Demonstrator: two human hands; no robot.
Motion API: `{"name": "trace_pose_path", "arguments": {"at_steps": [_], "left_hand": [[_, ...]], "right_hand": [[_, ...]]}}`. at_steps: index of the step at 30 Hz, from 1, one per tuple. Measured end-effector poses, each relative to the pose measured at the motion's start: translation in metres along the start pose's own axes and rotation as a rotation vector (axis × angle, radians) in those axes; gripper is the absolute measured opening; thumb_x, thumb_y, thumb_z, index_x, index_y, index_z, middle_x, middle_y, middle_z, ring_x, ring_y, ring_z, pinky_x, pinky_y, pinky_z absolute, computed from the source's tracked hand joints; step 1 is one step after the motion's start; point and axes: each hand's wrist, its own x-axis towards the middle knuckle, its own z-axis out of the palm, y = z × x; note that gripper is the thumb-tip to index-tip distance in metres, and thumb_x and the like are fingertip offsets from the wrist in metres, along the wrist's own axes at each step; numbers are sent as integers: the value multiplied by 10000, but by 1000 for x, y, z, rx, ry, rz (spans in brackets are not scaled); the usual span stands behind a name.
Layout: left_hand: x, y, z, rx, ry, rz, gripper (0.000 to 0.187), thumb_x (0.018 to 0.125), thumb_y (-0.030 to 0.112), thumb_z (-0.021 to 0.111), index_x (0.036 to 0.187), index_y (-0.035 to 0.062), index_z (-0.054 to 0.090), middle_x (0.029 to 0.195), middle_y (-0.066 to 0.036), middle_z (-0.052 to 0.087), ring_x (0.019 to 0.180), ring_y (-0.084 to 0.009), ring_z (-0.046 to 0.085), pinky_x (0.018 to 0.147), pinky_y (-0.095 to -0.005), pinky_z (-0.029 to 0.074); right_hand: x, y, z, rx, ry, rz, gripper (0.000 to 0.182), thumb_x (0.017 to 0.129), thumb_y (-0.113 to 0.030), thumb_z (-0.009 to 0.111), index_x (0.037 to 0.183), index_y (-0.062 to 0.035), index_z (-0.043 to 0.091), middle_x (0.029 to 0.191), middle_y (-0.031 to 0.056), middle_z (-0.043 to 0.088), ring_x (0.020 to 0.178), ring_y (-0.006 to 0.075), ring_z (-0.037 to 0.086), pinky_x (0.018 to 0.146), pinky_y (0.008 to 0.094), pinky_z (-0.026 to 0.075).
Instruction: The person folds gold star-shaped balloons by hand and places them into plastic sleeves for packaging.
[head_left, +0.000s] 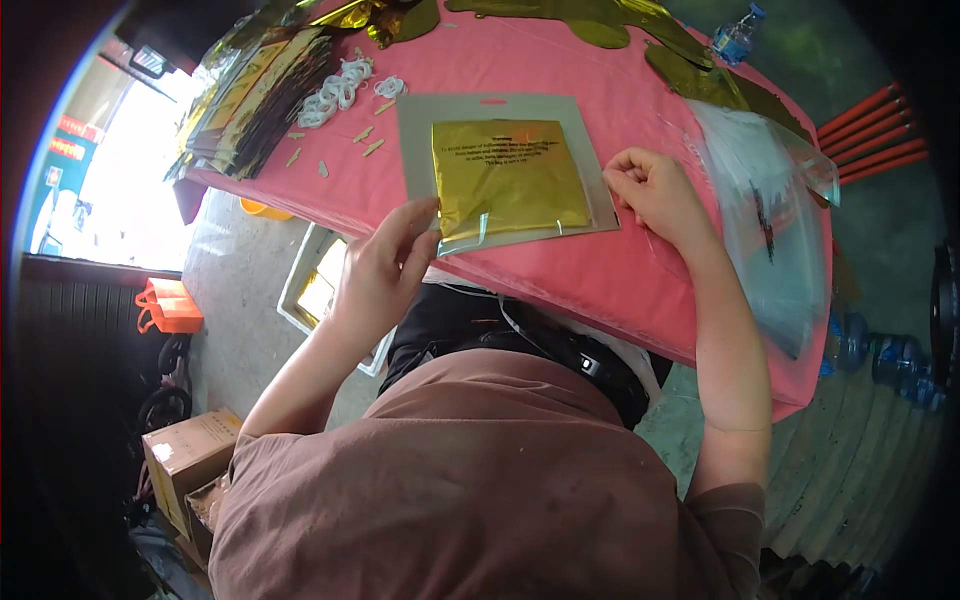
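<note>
A flat clear bag (415,150) with printed warning text lies on the pink table cover, a folded gold foil sheet (512,185) inside it. My left hand (395,262) pinches the bag's lower left corner between thumb and fingers. At the bag's right edge is my right hand (650,190), its fingers curled and pressed together; whether they grip the edge is too small to tell. To the right, a stack of empty clear bags (755,215) hangs partly over the table's side.
Foil pieces in a pile (255,105), white string coils (335,92) and small gold clips (373,148) are at the table's left. More gold foil (600,22) lies along the far edge, near a plastic bottle (738,38). A white box (298,275) stands below.
</note>
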Motion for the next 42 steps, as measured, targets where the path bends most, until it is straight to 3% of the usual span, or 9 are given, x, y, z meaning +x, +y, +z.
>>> {"name": "trace_pose_path", "arguments": {"at_steps": [1,7,10,13,17,28,34,36,42], "left_hand": [[0,-1,1,6,98,180,312,862,74,592,1158,8,515,682,-107,626,536,-190,613,530,-289,469],[25,-3,7,-95,230,242,475,852,26,588,1289,19,402,789,-127,655,666,-195,660,593,-276,496],[55,4,2,-60,258,331,575,867,24,562,1368,13,281,807,-119,656,764,-206,661,723,-286,495],[88,-6,8,-434,246,321,495,880,47,556,1325,1,345,903,-121,649,833,-191,646,755,-279,483],[111,-17,19,-476,143,213,263,945,107,465,1175,-16,499,998,-55,602,934,-97,547,812,-234,430],[108,-7,24,-605,53,98,302,972,181,447,1214,7,492,1048,1,564,959,-70,512,840,-238,415],[115,-18,28,-687,45,57,192,954,172,499,1029,5,556,765,34,564,674,-19,499,595,-174,401],[115,-22,25,-733,-3,-5,177,945,170,516,997,10,572,721,49,554,605,-1,464,519,-159,349],[112,-23,23,-738,-101,-83,188,924,188,554,1005,20,580,737,39,581,607,0,494,513,-163,364]], "right_hand": [[-1,0,-1,3,11,-1,123,852,-126,602,889,-13,573,617,-29,522,504,28,463,418,194,348],[3,5,-11,382,-46,-62,127,878,-107,582,975,-24,591,714,-28,556,530,40,463,484,178,349],[4,-1,-16,481,161,-178,105,888,-86,564,974,-27,579,709,-28,544,539,41,459,491,181,347],[5,-2,-19,469,325,-337,97,894,-85,554,973,-32,570,700,-30,536,559,41,467,497,186,356],[8,9,-17,265,353,-260,66,895,-64,533,924,-13,565,650,-17,513,553,45,476,497,201,375],[9,11,-17,204,263,-104,66,882,-69,531,855,-11,545,659,2,533,552,56,497,482,225,389],[13,20,-19,255,223,-200,64,877,-70,541,838,-20,551,704,-38,555,598,48,507,530,207,400],[14,18,-17,586,129,-122,51,878,-84,571,887,-40,596,766,-29,604,663,54,546,610,213,441],[12,17,-14,869,-3,-73,225,856,-107,635,1069,-36,619,1014,31,658,898,96,606,833,238,458]]}}
